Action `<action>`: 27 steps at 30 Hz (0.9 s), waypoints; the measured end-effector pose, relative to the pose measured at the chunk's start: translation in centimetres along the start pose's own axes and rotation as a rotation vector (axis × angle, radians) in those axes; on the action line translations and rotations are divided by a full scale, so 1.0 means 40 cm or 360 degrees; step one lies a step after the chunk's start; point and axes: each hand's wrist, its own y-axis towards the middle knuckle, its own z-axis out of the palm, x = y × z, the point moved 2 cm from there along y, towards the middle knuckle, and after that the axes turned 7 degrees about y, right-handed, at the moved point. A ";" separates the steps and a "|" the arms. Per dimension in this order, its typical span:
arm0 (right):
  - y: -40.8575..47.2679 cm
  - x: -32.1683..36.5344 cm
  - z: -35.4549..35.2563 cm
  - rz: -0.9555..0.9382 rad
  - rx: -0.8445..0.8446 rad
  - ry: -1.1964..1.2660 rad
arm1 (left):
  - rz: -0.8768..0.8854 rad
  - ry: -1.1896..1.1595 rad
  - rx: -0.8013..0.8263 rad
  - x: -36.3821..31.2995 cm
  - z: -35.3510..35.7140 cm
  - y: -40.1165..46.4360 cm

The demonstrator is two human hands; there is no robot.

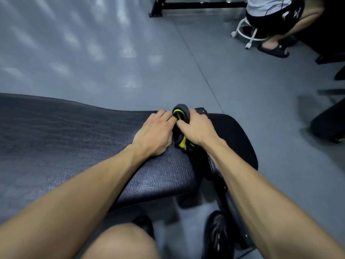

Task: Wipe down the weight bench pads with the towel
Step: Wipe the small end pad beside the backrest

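Towel (pixel 182 128): dark grey, yellow-trimmed, bunched at the bench pad (pixel 93 131) gap; left hand (pixel 155 134) and right hand (pixel 197 128) both grip it.

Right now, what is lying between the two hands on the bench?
In the head view, the bunched dark towel with yellow trim lies between the left hand and the right hand, over the gap between the bench pads.

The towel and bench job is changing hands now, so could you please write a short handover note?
Left hand: fingers curled on the towel, heel resting on the long bench pad.
Right hand: gripping the same towel.
The dark grey and yellow towel is bunched in the gap between the long pad and the small pad.
Done: cannot tell which surfaces are wiped.
Left: wipe both pads.
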 end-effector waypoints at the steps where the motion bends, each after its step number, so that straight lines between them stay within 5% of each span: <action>1: -0.037 -0.012 0.002 -0.0019 -0.0088 0.0009 | 0.0010 0.0008 0.0002 -0.001 0.000 0.001; 13: -0.481 -0.115 0.065 0.0082 -0.0523 0.0735 | 0.0206 0.0040 0.0268 0.011 -0.075 -0.132; 20: -0.610 -0.140 0.161 0.0899 -0.0488 0.1716 | 0.0050 0.0092 0.0303 0.049 -0.100 -0.314; 27: -0.497 -0.110 0.154 0.1130 -0.0536 0.2042 | -0.0052 0.0081 0.0229 0.031 -0.087 -0.343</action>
